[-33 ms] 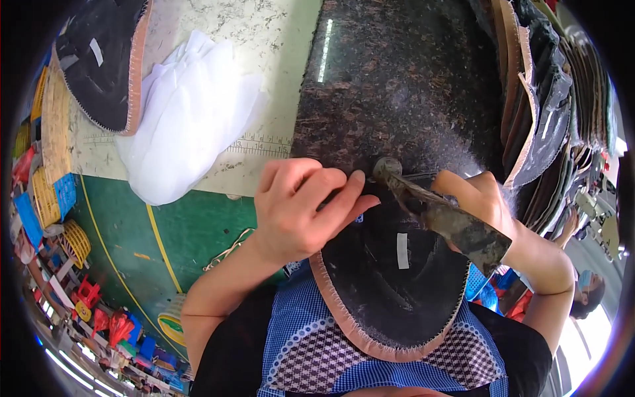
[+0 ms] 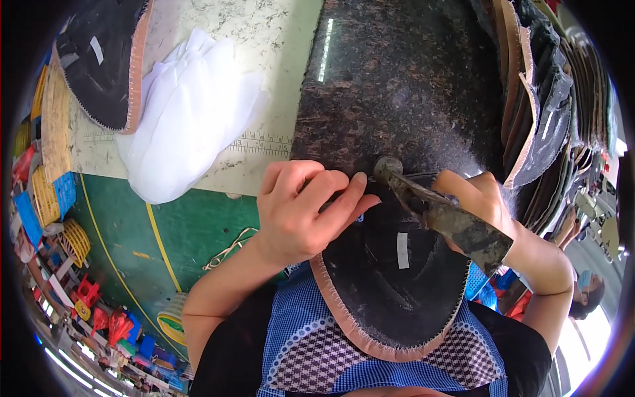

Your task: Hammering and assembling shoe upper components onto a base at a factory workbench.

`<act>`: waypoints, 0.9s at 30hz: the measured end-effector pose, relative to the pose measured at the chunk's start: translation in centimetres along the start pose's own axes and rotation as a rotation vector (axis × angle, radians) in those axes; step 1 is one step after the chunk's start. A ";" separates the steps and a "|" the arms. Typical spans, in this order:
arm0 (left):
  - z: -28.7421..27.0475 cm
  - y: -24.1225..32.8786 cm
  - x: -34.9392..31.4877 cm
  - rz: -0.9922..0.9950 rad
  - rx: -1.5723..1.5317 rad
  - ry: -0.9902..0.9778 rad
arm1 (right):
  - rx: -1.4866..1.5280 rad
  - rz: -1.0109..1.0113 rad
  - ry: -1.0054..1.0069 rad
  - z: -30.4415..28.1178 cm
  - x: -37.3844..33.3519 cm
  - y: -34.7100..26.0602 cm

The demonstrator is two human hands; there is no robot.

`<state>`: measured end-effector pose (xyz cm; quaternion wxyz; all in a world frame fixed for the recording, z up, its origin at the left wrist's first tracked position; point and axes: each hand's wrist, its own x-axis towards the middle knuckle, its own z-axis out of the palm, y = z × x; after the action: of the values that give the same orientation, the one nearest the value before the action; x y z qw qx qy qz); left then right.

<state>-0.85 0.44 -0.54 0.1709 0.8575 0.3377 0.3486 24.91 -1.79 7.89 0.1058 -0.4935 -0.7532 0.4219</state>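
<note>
A black shoe upper (image 2: 377,291) with a tan, zigzag-stitched rim and a short white strip lies at the stone slab's near edge, hanging down against my apron. Over its far left end, my left hand (image 2: 301,212) is closed, thumb and forefinger drawn together; what they pinch is hidden. My right hand (image 2: 473,198) is closed on a worn metal hammer (image 2: 456,228), whose handle I cannot see. Its round end rests low beside my left fingertips, close to the slab, and its broad flat end points toward my right forearm.
A dark stone slab (image 2: 397,79) lies ahead. To its left, white toe-shaped sheets (image 2: 192,126) and another black upper (image 2: 102,63) lie on a pale marked board (image 2: 278,86). Stacked uppers (image 2: 542,119) stand at right. A person (image 2: 585,291) is at far right.
</note>
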 end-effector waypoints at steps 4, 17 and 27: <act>0.7 1.1 -0.5 -0.140 -0.053 0.033 | 0.023 -0.015 0.062 0.6 -0.3 0.5; 0.2 2.0 0.3 -0.095 -0.014 0.001 | -0.225 -0.085 -0.002 0.5 -0.2 -1.3; -1.3 1.0 1.2 -0.175 0.001 -0.125 | 0.001 -0.018 0.102 1.0 -0.5 -0.6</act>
<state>-0.68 0.69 1.45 0.2210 0.8449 0.4001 0.2780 24.15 -2.83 7.86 0.1482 -0.5077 -0.7508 0.3957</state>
